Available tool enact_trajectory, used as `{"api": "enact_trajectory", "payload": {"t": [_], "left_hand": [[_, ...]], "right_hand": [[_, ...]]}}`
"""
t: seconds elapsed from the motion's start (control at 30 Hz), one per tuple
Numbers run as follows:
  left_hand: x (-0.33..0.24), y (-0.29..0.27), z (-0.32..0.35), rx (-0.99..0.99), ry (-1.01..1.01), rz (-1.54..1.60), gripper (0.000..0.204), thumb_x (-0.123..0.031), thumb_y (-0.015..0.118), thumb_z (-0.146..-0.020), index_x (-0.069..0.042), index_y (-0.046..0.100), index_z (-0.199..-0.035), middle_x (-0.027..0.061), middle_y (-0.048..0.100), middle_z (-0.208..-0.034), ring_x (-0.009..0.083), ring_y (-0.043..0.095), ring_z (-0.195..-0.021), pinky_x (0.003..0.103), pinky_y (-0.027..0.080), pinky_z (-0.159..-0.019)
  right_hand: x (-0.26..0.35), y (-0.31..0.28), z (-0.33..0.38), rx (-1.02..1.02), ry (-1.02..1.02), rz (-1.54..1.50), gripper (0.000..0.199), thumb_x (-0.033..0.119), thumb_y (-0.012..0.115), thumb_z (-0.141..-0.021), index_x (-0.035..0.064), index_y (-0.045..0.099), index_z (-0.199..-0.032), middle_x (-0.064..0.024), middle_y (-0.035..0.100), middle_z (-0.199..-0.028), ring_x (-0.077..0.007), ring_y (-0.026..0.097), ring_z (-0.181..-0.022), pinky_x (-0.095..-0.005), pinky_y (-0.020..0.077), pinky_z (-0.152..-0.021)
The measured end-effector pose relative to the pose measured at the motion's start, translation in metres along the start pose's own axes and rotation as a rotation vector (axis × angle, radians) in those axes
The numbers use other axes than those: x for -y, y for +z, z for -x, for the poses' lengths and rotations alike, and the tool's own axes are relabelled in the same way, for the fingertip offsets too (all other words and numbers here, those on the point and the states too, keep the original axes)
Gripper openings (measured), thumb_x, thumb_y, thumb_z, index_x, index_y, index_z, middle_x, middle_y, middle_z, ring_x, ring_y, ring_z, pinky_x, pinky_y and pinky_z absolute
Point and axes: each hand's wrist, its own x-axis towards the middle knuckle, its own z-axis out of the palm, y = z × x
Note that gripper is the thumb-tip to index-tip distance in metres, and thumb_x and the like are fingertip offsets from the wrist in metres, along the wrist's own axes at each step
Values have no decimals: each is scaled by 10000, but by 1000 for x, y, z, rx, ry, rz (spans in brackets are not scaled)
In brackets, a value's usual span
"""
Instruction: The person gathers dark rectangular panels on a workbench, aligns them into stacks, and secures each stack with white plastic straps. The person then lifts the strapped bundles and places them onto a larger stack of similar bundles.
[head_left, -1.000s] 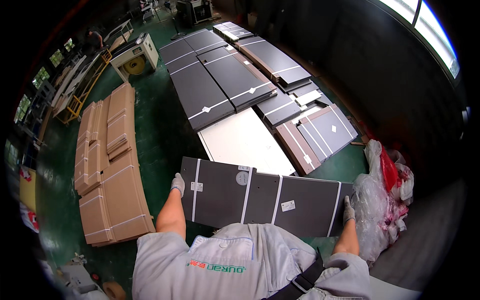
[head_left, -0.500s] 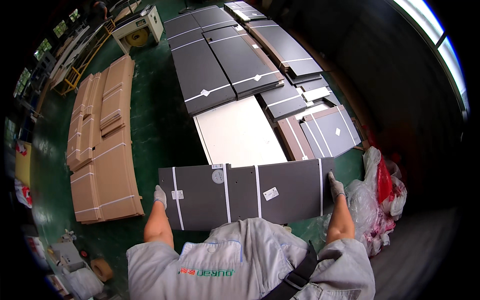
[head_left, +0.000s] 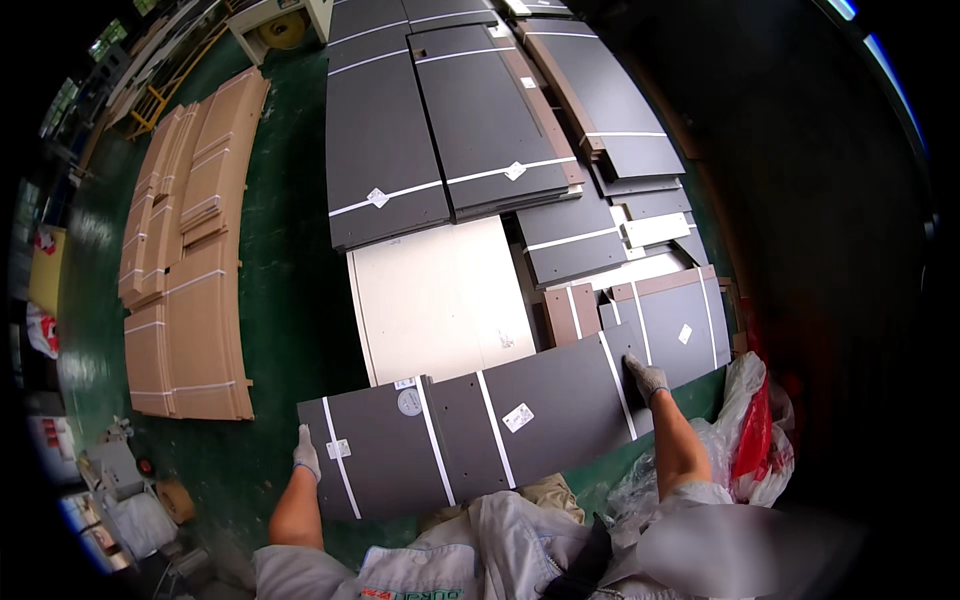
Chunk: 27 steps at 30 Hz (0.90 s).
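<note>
A long dark grey panel bundle (head_left: 465,425), bound with white straps and bearing small labels, is held across the front of my body. My gloved left hand (head_left: 307,452) grips its left end, thumb up along the edge. At the right end my gloved right hand (head_left: 648,380) clasps the panel; the fingers beneath are hidden. The bundle slants, its right end farther away than its left. Just beyond lies a cream-white board (head_left: 435,290). The bundle's right end overlaps, in view, a smaller strapped grey panel stack (head_left: 675,325) and a brown strapped piece (head_left: 572,312).
Large strapped grey panel stacks (head_left: 385,140) spread ahead on the green floor (head_left: 290,290). Brown cardboard stacks (head_left: 200,330) lie to the left. Crumpled clear and red plastic wrap (head_left: 750,430) lies close by on the right. A tape roll (head_left: 175,500) is at lower left.
The panel bundle has tilted, its right end now farther forward than its left and over the small grey stack's edge in view. My view has shifted, and both hands keep their hold.
</note>
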Motion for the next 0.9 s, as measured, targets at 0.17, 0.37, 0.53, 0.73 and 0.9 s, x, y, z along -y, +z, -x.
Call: {"api": "enact_trajectory", "payload": {"t": [0.17,0.37,0.53,0.73,0.9], "left_hand": [[-41,114,-23,-34,78,14,793,-678,601,-958,19,654,-1333,120,690,-1300,269,667,-1127,414,526,-993],[-138,278,-57,-140,132,-257,886,-745,603,-907,91,698,-1185,183,732,-1098,303,708,-965,423,558,-865],[-123,336,-58,-227,226,-489,838,-701,564,-956,86,684,-1218,205,736,-1108,293,710,-991,409,548,-888],[-134,348,-53,-341,220,-746,930,-759,467,-963,131,699,-1099,341,699,-1115,475,658,-1119,467,514,-972],[-156,347,-83,-374,287,-837,1018,-822,428,-930,146,692,-1104,370,678,-1140,489,643,-1145,485,509,-987]], "right_hand": [[98,-37,-124,16,-155,-73,951,733,716,-816,-154,700,-1158,-306,727,-1140,-402,699,-1092,-444,508,-965],[206,-64,-261,26,-300,-38,998,728,695,-830,-122,599,-1343,-281,668,-1310,-343,651,-1217,-407,494,-1033],[211,-29,-290,-256,-336,152,1027,758,658,-842,-62,520,-1444,-302,624,-1371,-430,604,-1277,-425,443,-1105],[199,-27,-315,-238,-236,175,1154,867,645,-759,-205,638,-1186,-318,705,-1138,-371,672,-1107,-408,474,-1016],[190,-21,-335,-284,-216,78,1105,884,627,-758,-162,704,-1107,-248,731,-1054,-297,666,-988,-397,486,-956]]}}
